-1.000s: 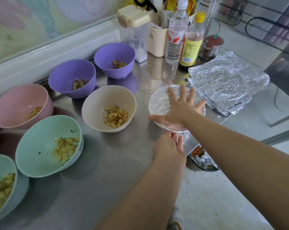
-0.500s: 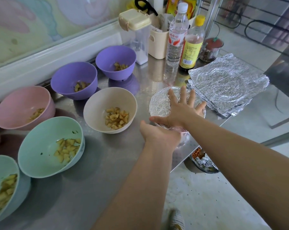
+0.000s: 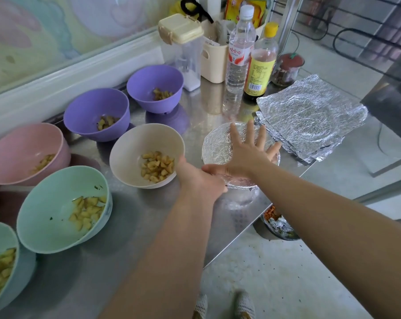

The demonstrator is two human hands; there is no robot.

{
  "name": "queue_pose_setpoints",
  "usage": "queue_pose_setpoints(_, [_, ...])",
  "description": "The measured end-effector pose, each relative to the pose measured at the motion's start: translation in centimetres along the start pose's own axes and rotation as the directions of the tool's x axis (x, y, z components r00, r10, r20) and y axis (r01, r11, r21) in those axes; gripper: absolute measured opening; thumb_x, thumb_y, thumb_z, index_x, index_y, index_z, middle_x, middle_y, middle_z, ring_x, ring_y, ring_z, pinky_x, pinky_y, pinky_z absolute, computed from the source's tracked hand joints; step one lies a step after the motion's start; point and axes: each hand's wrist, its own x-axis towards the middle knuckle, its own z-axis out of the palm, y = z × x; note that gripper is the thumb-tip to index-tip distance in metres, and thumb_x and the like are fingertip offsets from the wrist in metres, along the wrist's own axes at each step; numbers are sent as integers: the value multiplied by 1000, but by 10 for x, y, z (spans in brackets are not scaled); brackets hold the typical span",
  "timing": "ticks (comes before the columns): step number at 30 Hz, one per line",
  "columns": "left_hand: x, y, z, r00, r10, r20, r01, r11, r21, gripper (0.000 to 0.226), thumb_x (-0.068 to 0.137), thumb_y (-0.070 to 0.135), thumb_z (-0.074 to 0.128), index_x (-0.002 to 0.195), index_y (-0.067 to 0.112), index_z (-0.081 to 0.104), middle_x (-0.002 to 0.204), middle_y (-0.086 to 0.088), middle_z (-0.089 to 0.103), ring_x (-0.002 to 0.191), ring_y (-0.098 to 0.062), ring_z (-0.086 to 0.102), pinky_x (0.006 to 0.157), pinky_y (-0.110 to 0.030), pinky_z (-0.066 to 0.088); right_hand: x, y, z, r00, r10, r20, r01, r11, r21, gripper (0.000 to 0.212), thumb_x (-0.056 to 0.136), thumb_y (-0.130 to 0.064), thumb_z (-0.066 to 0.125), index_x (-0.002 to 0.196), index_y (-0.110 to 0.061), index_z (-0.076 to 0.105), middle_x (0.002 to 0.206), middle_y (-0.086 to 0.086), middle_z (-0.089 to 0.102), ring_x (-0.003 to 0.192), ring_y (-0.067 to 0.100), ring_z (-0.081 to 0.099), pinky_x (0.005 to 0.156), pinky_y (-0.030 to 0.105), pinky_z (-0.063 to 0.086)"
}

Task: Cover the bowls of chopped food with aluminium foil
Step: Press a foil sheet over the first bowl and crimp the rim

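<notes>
I take the foil-covered bowl (image 3: pixel 220 146) near the table's right edge as my landmark. My right hand (image 3: pixel 245 153) lies flat on top of it; my left hand (image 3: pixel 199 178) touches its near-left rim. Just left of it sits an open bowl (image 3: pixel 130 155) with chopped food (image 3: pixel 156 166) in it. Behind-left of that stand two more bowls (image 3: pixel 89 111), and further left and nearer me, four others along the table (image 3: pixel 130 238). Right of the landmark, and slightly behind, lies a stack of foil sheets (image 3: pixel 310 118). Directly behind it stand two bottles (image 3: pixel 238 56), with a lidded container (image 3: pixel 183 49) to their left.
</notes>
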Motion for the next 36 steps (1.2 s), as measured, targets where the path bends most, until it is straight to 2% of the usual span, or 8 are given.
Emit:
queue_pose_setpoints(3, [-7, 5, 6, 978, 198, 64, -201, 978, 54, 34, 100, 46, 48, 124, 25, 60, 132, 11, 59, 91, -8, 63, 95, -25, 49, -6, 11, -12, 996, 15, -85, -7, 995, 102, 144, 47, -106, 41, 158, -37, -21, 164, 3, -33, 149, 41, -29, 111, 76, -6])
queue_pose_setpoints(6, [-6, 9, 14, 882, 463, 93, -466, 822, 329, 18, 102, 36, 49, 112, 27, 61, 127, 13, 59, 100, -7, 61, 78, -21, 48, -28, 32, -5, 905, 137, -403, 62, 895, 443, 113, 76, -91, 43, 163, -29, 6, 171, 3, -3, 156, 30, -8, 121, 63, 0])
queue_pose_setpoints(8, [-2, 9, 22, 761, 591, 268, -627, 563, 538, 23, 101, 36, 44, 107, 19, 59, 117, 0, 59, 111, -17, 56, 85, -25, 39, -48, 35, 19, 777, 337, -532, 206, 662, 720, 83, 97, -65, 47, 162, -20, 19, 170, 2, 12, 157, 20, 4, 126, 54, 9])
queue_pose_setpoints(11, [14, 11, 33, 563, 634, 529, -723, 69, 687, 36, 106, 24, 40, 135, 7, 53, 137, -11, 52, 132, -24, 43, 100, -25, 29, -68, 16, 51, 713, 578, -398, 239, 333, 912, 66, 105, -43, 43, 162, -18, 19, 170, -3, 13, 156, 10, 8, 128, 40, 10])
queue_pose_setpoints(15, [43, 17, 36, 652, 409, 638, -631, -174, 756, 48, 107, 29, 34, 151, 11, 38, 155, -11, 38, 145, -24, 31, 117, -38, 24, -70, -16, 57, 747, 653, -126, 159, 9, 987, 59, 109, -40, 36, 163, -26, 14, 169, -9, 14, 155, 10, 14, 127, 38, 15])
queue_pose_setpoints(21, [45, 9, 26, 701, 467, 539, -565, -96, 819, 50, 102, 31, 38, 148, 11, 36, 143, -20, 44, 133, -34, 44, 110, -48, 37, -48, -16, 46, 746, 663, -66, 171, -94, 981, 54, 109, -40, 34, 161, -29, 23, 166, -6, 25, 151, 17, 28, 123, 39, 27])
queue_pose_setpoints(30, [18, -22, 8, 871, 410, 271, -459, 482, 747, 86, 101, 30, 53, 158, 17, -10, 166, -1, -6, 151, -16, 14, 116, -29, 15, -10, 29, 13, 913, 404, -60, 49, 37, 998, 47, 109, -35, 39, 154, -23, 42, 154, -8, 44, 143, 13, 38, 110, 27, 28])
queue_pose_setpoints(36, [12, -32, 5, 882, 383, 273, -464, 612, 640, 87, 98, 30, 56, 159, 22, -6, 166, -2, -5, 149, -17, 21, 116, -29, 17, -46, 30, 47, 874, 485, -12, -34, 85, 996, 41, 96, -32, 59, 135, -18, 58, 120, 0, 68, 103, 20, 67, 93, 45, 56])
